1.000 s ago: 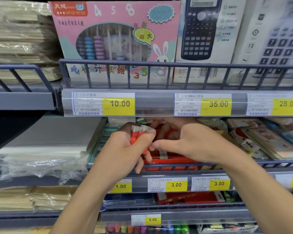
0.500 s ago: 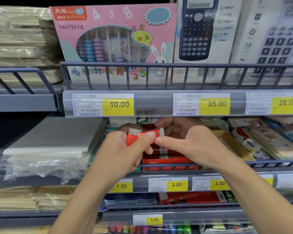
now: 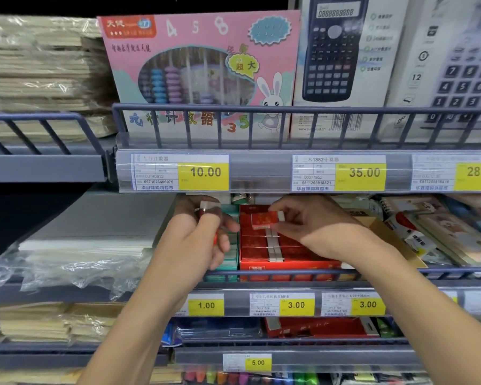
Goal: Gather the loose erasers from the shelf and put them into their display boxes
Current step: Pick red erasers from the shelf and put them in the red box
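The shelf (image 3: pixel 289 272) holds stationery behind a low rail, with price tags of 1.00 and 3.00 below it. At its middle sits the red display box (image 3: pixel 278 263), already packed with rows of red-sleeved erasers, and a teal box (image 3: pixel 228 262) stands touching its left side.

The right hand (image 3: pixel 314 226) is above the rear of the red box, thumb and forefinger pinched on 1 red eraser (image 3: pixel 264 220) whose white end points right. The left hand (image 3: pixel 195 237) hangs over the teal box, closed around a few more loose erasers (image 3: pixel 209 205); a white end shows above the fingers and a scrap of red below, though their count cannot be told.

A second ago both hands were pressed together around the bundle; now they have parted, and 1 eraser has passed from the left hand to the right. That suggests the stocking runs piece by piece: the left serves as the supply, the right as the placer. The likely next move is lowering this eraser into the back row, with the left hand's share still to follow.
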Action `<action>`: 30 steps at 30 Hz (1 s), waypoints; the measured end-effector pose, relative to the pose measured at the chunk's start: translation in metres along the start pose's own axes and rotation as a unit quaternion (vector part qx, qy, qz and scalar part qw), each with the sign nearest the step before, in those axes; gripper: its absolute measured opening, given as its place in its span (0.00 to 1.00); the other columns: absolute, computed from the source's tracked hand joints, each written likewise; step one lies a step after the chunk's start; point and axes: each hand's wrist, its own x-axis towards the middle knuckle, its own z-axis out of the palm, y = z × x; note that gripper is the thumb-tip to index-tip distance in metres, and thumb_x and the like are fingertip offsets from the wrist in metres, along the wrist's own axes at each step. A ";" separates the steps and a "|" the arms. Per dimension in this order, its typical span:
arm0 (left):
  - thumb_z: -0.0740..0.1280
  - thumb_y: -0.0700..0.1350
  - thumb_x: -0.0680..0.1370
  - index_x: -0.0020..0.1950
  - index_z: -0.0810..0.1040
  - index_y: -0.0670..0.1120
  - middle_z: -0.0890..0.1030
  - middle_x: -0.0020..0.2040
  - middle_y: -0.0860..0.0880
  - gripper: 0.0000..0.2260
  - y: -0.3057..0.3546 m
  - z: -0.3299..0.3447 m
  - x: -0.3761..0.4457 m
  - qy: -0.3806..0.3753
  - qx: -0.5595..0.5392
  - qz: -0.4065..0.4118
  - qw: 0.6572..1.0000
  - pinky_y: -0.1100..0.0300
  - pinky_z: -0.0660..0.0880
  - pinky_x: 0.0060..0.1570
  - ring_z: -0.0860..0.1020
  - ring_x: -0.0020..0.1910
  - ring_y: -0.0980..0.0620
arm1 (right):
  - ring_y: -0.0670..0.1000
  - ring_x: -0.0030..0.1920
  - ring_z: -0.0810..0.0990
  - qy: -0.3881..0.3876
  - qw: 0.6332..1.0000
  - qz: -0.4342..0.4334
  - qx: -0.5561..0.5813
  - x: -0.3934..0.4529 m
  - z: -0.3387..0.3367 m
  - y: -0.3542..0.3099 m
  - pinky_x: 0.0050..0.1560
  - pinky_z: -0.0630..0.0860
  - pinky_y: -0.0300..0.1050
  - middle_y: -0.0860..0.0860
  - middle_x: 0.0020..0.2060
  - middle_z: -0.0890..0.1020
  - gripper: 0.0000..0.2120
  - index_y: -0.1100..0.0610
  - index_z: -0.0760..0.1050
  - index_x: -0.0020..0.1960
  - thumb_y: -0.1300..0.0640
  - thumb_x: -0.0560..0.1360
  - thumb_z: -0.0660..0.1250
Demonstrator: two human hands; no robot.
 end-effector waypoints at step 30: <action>0.75 0.45 0.73 0.46 0.84 0.53 0.88 0.43 0.48 0.04 -0.003 0.005 -0.003 0.007 -0.016 0.035 0.999 0.55 0.80 0.49 0.85 0.45 0.50 | 0.43 0.39 0.80 0.077 0.974 -0.101 0.190 -0.035 0.021 -0.043 0.38 0.75 0.37 0.39 0.41 0.81 0.14 0.39 0.74 0.52 0.36 0.70 0.69</action>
